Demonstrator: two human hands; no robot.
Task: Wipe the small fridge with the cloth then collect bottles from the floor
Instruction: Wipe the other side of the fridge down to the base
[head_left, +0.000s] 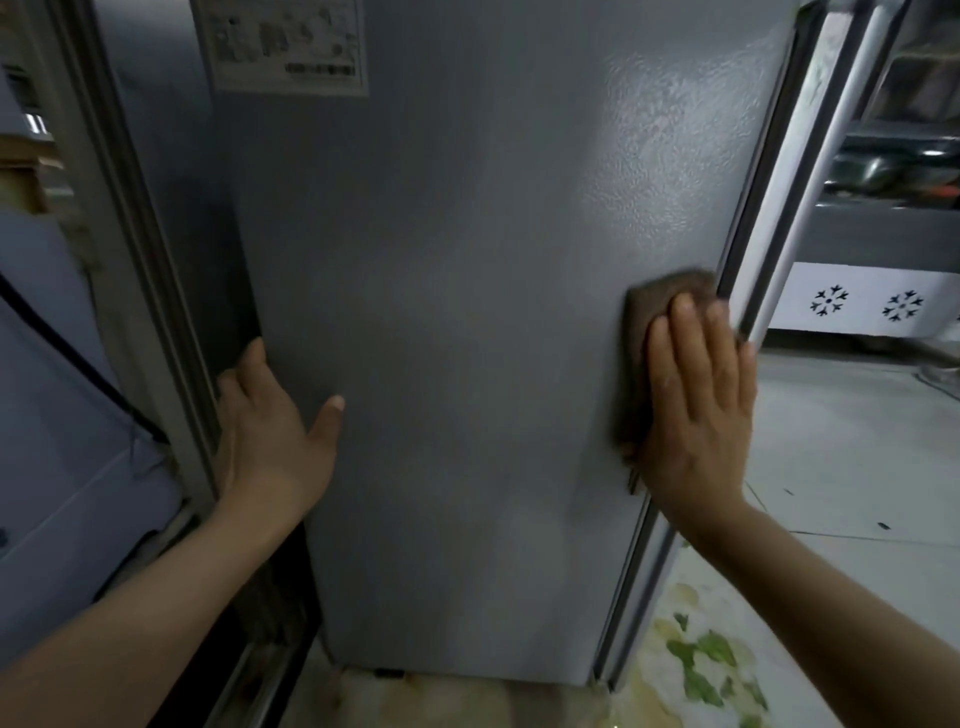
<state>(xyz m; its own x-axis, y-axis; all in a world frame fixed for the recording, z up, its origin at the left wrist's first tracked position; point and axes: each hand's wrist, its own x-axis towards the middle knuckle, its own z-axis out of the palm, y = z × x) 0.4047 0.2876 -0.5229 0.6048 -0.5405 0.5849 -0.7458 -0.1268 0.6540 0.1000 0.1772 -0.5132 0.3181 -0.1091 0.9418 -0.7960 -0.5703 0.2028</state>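
The small grey fridge (457, 322) fills the middle of the view, its side panel facing me. My right hand (696, 405) lies flat on a brown cloth (639, 332) and presses it against the panel near the right edge, beside the door seal. My left hand (270, 431) grips the panel's left rear edge, fingers wrapped behind it and thumb on the front. No bottles are in view.
A white label (285, 47) is stuck at the top of the panel. A window frame (140, 270) stands close on the left. At right are a metal shelf rack (893, 171), a white unit with snowflake marks (862, 304), tiled floor and a leaf-patterned mat (701, 660).
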